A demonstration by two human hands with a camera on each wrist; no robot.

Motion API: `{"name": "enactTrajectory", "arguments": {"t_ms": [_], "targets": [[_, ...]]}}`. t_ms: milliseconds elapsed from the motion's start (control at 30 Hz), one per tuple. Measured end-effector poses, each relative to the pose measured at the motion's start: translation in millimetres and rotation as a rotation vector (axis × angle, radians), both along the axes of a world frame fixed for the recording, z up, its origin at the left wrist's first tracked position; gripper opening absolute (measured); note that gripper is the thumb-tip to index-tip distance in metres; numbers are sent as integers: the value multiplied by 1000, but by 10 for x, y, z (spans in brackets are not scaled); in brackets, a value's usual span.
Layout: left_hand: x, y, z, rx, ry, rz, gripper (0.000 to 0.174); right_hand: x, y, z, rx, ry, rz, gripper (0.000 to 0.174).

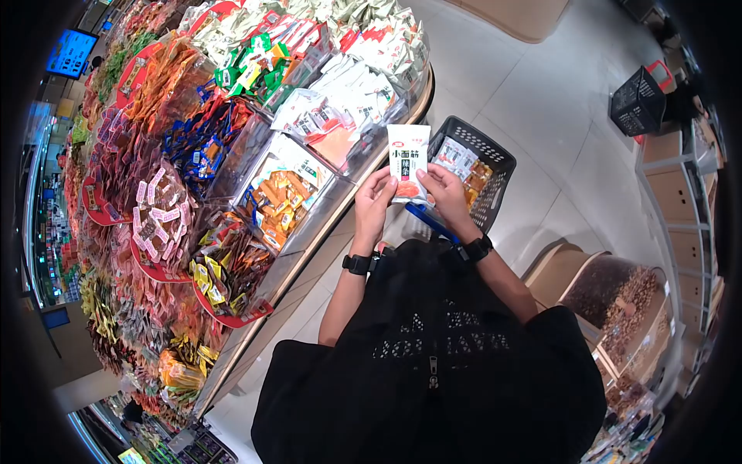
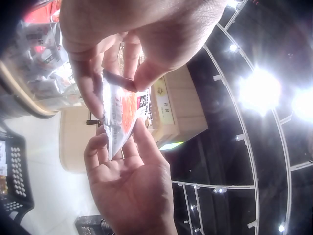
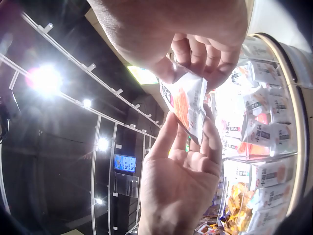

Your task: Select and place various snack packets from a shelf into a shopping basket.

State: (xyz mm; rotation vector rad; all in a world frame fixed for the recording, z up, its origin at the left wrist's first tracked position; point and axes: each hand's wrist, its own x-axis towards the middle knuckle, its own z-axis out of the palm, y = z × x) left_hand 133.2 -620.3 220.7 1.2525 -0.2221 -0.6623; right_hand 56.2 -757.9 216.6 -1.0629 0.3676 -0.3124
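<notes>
Beside the snack counter [image 1: 309, 243], my left hand [image 1: 373, 203] and right hand [image 1: 448, 199] pinch opposite sides of the white packet [image 1: 410, 161] in front of me, best done lightly to avoid crumpling it

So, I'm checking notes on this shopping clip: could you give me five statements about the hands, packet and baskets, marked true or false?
1. The left hand holds a white 小面筋 snack packet. True.
2. The right hand hangs free. False: it holds the same packet.
3. The nearer black shopping basket contains packets. True.
4. Only the left wrist wears a black strap. False: both wrists do.
5. The farther basket has a green handle. False: its handle is red.
</notes>
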Motion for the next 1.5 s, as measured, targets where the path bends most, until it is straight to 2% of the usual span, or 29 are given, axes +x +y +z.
{"name": "enactTrajectory", "arguments": {"t_ms": [567,667,733,767,833,900,1000,1033,1100,1133,1200,1233,1300,1333,1500], "targets": [[-25,3,39,13,13,18,37,24,21,-81,-18,-27,-3,21],[-33,-31,-14,43,-10,87,33,20,40,-20,-74,-16,-11,23],[-11,-4,-54,126,-172,70,36,11,87,53,-256,66,-120,24],[-9,-6,-58,128,-175,79,36,13,101,66,-254,61,-111,24],[-20,-38,-50,92,-278,50,41,17,124,104,-723,143,-195,24],[-43,-37,-16,5,-120,-24,41,17,169,200,-764,95,-169,25],[-60,-14,51,51,-97,-19,42,10,213,227,-865,-48,-81,25],[-49,-13,0,-11,-84,12,41,9,217,212,-864,-50,-79,25],[-28,12,-87,-73,-74,42,40,16,222,154,-924,-92,-184,27],[-25,28,-86,-123,-35,34,39,21,221,133,-924,-94,-184,27],[-34,48,-89,-173,4,26,38,29,216,86,-692,-3,-283,27],[-46,51,-50,-174,9,14,35,16,193,52,-693,-3,-282,27],[-58,60,-36,-174,16,5,32,-24,125,-44,-288,72,-79,25],[-64,54,-43,-176,16,4,33,-10,130,-63,-290,20,-85,22],[-65,65,-41,-113,22,-11,33,-53,128,-18,-232,69,-81,20]]}}
